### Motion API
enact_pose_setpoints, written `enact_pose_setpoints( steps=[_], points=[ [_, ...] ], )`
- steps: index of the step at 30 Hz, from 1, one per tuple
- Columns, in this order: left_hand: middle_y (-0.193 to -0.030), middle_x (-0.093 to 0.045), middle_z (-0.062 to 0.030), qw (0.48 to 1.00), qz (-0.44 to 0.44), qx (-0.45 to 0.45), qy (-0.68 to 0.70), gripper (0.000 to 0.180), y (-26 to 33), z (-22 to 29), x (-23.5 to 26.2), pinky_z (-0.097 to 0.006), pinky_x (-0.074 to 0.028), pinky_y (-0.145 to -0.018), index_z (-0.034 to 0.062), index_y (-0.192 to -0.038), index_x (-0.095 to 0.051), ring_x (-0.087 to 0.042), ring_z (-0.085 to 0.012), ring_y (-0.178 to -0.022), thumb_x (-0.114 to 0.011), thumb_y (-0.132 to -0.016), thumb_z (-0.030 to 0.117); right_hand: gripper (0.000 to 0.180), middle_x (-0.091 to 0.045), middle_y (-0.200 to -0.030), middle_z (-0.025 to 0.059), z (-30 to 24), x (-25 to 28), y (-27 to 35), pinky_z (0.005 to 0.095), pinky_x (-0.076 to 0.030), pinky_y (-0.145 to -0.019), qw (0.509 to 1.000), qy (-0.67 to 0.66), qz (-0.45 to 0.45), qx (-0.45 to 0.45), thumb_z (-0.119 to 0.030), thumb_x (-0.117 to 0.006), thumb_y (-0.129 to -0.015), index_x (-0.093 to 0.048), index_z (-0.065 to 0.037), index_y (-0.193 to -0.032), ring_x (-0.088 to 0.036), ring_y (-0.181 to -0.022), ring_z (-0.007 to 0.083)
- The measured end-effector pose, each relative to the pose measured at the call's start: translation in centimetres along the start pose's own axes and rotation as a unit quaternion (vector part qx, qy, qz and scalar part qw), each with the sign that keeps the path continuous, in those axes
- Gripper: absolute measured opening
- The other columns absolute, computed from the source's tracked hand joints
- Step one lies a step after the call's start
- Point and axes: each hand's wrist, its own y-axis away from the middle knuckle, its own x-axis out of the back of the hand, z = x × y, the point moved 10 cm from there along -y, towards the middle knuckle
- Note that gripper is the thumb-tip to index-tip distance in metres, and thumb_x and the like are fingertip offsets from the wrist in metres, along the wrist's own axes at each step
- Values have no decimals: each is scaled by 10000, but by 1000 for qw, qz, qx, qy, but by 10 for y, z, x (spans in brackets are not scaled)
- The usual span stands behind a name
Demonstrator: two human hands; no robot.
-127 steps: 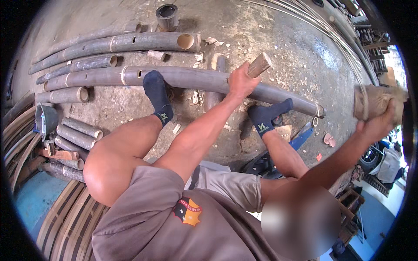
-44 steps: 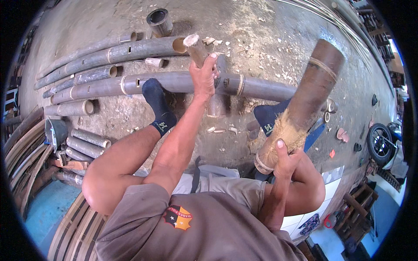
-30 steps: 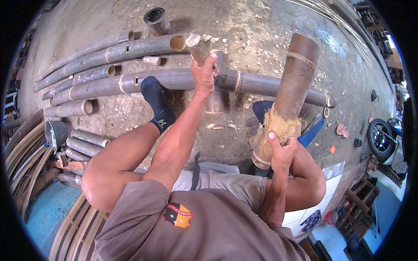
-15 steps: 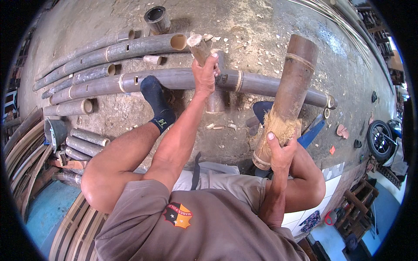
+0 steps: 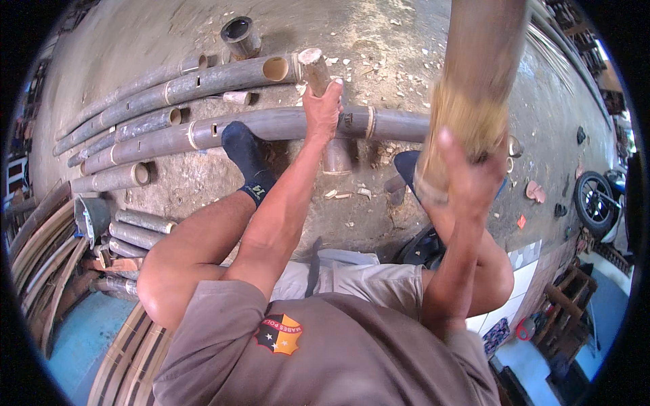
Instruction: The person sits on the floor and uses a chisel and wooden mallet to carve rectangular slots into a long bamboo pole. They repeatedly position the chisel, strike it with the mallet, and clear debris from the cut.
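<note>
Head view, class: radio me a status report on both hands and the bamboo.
Left hand grips short wooden peg upright on long bamboo pole. Right hand holds thick bamboo log raised, blurred. Both socked feet beside the pole.

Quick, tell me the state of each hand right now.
Left hand: closed around a short wooden stick standing on the bamboo pole.
Right hand: closed on a thick bamboo club, raised.

I count two hands of mine: my left hand (image 5: 322, 108) on one short wooden stake (image 5: 313, 69), my right hand (image 5: 469, 177) on one thick bamboo mallet (image 5: 474, 74). Two dark socks (image 5: 247, 159) cover my feet. One short pipe stub (image 5: 240, 35) stands upright. One motorbike wheel (image 5: 594, 203) shows at right.
</note>
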Motion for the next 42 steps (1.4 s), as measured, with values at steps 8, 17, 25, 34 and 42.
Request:
enact_pose_setpoints(
  steps=[8,17,25,34,42],
  points=[
    [-716,-550,46,999,19,1,-34,189,-4,-4,-13,-252,-414,-467,79,-998,-606,-484,-60,-537,-756,-913,157,717,-758,-850,207,-29,-106,-59,451,-618,-792,795,448,-358,195,-426,-747,-922,-518,-133,-1534,-748,-766,324],
    [-712,-567,29,994,-22,-29,-101,234,-16,-11,-7,-258,-420,-455,71,-1005,-613,-498,-67,-525,-775,-907,209,718,-769,-894,226,-34,-113,-93,477,-624,-743,883,379,-199,192,-538,-703,-901,-585,-111,-1466,-748,-731,323],
    [-737,-569,15,994,-3,-2,-108,239,-14,-14,-3,-262,-444,-468,63,-1017,-611,-497,-77,-525,-761,-899,207,671,-755,-1043,203,-124,-78,-135,415,-602,-818,950,141,-208,185,-439,-770,-892,-601,-14,-1382,-740,-905,294],
    [-743,-582,14,994,0,11,-104,221,-10,-32,-2,-280,-433,-477,64,-992,-613,-518,-79,-559,-761,-898,198,666,-762,-1054,256,-26,-110,-128,488,-592,-880,887,314,-313,130,-531,-690,-884,-664,-49,-1342,-758,-975,361],
    [-741,-576,5,994,5,28,-109,223,-11,-22,-19,-267,-452,-477,49,-1032,-607,-512,-83,-552,-753,-940,192,780,-762,-1051,256,-18,-113,-98,498,-585,-860,843,359,-344,205,-507,-737,-847,-553,-142,-1511,-753,-933,407]
  ],
)
